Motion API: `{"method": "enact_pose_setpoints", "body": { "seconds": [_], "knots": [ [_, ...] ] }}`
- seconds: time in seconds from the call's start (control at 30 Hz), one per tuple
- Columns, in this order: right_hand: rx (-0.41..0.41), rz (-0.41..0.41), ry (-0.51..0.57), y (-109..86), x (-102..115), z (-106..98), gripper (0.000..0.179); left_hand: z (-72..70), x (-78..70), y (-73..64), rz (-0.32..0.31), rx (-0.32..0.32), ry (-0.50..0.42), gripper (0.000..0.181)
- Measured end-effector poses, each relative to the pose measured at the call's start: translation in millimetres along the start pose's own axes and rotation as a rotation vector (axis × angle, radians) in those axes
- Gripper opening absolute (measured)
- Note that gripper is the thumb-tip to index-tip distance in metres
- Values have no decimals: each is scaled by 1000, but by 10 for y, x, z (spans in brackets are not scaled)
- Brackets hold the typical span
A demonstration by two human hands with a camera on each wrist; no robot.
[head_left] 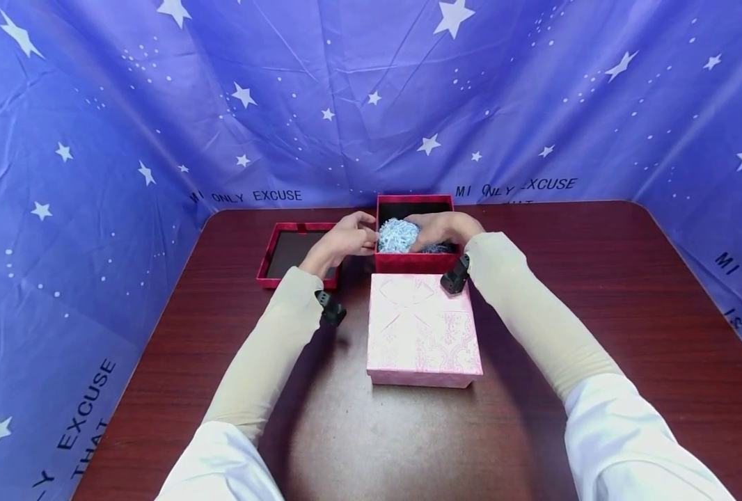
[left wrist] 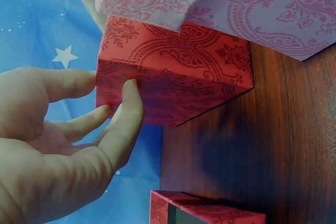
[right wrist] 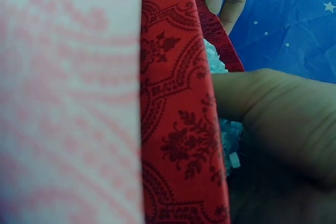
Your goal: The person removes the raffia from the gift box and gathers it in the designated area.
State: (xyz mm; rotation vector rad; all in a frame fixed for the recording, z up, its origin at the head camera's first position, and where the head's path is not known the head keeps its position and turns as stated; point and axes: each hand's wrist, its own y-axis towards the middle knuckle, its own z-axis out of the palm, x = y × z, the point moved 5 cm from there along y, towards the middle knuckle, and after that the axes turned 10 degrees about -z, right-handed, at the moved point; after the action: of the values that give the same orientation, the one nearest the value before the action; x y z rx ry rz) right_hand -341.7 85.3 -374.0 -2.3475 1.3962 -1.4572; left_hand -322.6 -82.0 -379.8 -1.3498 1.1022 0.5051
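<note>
An uncovered red patterned box [head_left: 408, 264] with a dark inside stands at the back of the table. In it lies a light blue, fluffy bundle of crinkly strands [head_left: 397, 236], with something darker to its right. My right hand [head_left: 444, 227] reaches in over the right side and grips the bundle, thumb toward the front; its other fingertips are partly hidden. My left hand [head_left: 348, 239] is at the box's left side. In the left wrist view, fingertips [left wrist: 132, 88] of that hand touch the outer red wall, with the fingers loosely bent.
A closed pink patterned box [head_left: 424, 327] stands just in front of the red one, under the right wrist. To the left, a shallow red lid [head_left: 292, 254] lies with its dark inside up. A blue star-printed curtain [head_left: 346, 104] hangs behind the table [head_left: 596, 299].
</note>
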Motion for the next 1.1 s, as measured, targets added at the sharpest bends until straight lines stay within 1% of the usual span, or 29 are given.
{"method": "enact_pose_setpoints", "body": {
  "seconds": [0.13, 0.23, 0.33, 0.47, 0.67, 0.87, 0.93, 1.1],
  "knots": [
    [-39, -29, -76, 20, 7, -14, 77, 7, 4, -2, -5, 0, -1, 48],
    [-71, -45, -123, 23, 29, -38, 74, 2, 3, -6, -4, 2, 0, 48],
    [-102, -60, -138, 4, 53, -80, 73, -3, 4, -10, -2, 2, 2, 47],
    [-152, -71, -121, -60, 74, -157, 71, 4, 11, -12, 0, 9, -2, 47],
    [-174, -68, -78, -177, 87, -237, 73, 2, 28, -11, 4, 13, 7, 47],
    [-217, -99, -51, -293, 122, -332, 74, -8, 27, -4, 14, 9, 24, 45],
    [-228, -105, -35, -333, 121, -367, 73, -6, 24, -5, 13, 13, 15, 46],
    [-262, -152, 10, -443, 114, -446, 73, -5, 21, -9, 7, 23, -16, 48]
  ]
}}
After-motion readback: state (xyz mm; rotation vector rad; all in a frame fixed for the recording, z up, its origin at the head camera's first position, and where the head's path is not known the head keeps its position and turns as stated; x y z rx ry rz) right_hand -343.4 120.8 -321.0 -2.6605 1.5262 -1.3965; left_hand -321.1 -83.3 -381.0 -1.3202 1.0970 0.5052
